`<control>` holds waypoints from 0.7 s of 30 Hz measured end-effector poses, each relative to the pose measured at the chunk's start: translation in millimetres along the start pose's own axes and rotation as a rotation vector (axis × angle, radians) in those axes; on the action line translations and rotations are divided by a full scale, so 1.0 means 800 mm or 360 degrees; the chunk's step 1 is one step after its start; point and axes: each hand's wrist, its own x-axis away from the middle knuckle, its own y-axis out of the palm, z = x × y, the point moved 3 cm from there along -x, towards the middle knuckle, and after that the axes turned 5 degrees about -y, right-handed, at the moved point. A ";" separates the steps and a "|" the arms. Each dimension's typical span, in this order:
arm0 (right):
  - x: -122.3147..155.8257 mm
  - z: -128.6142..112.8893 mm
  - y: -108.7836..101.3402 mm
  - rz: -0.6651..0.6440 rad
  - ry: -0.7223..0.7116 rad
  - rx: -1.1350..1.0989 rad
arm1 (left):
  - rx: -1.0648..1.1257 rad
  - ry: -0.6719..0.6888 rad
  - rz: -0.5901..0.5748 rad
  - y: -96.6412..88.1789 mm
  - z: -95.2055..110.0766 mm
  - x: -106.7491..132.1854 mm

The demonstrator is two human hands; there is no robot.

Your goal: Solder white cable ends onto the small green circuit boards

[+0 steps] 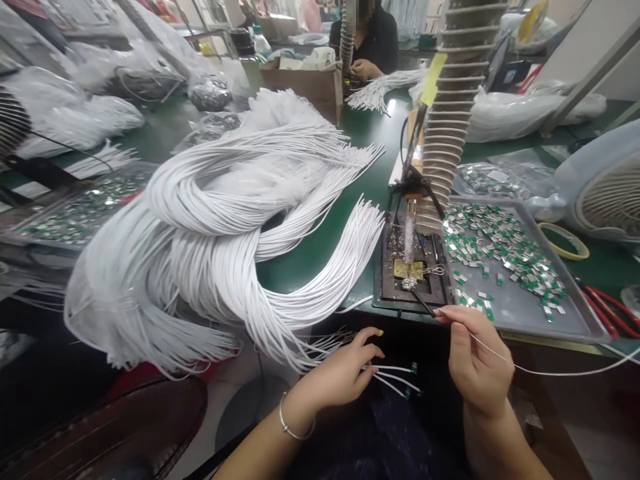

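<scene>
My left hand (345, 370) is at the table's front edge, with several white cables (395, 377) held between its fingers. Small green circuit boards (414, 367) sit on the ends of these cables. To the right, my right hand (480, 357) pinches a thin dark rod (424, 303). From that hand a thin pale wire (550, 372) trails off to the right edge. The rod's far tip meets a shiny solder lump (409, 283), below a soldering iron (411, 220) fixed tip-down over a dark tray (383, 293).
Large bundles of white cables (215, 267) spread across the left and middle. A grey tray (520, 313) of small boards lies on the right, beside a tape roll (564, 241) and a fan (610, 180). A ribbed hose (455, 100) hangs behind the iron. Another person (365, 47) sits opposite.
</scene>
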 end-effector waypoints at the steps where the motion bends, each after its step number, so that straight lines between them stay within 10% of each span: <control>1: 0.001 0.001 -0.001 0.0004 -0.0013 -0.0006 | -0.0065 -0.0036 0.0009 -0.003 0.001 0.002; 8: 0.010 0.008 -0.002 0.0021 -0.0022 -0.0049 | -0.0192 0.0063 0.0403 -0.037 0.044 0.018; 14: 0.015 0.010 -0.007 0.0041 -0.0022 -0.0075 | -0.0749 0.0014 0.1468 -0.079 0.075 -0.004; 21: 0.015 0.012 -0.012 -0.0023 -0.0032 -0.0041 | -0.1139 -0.0761 0.1231 -0.107 0.071 -0.058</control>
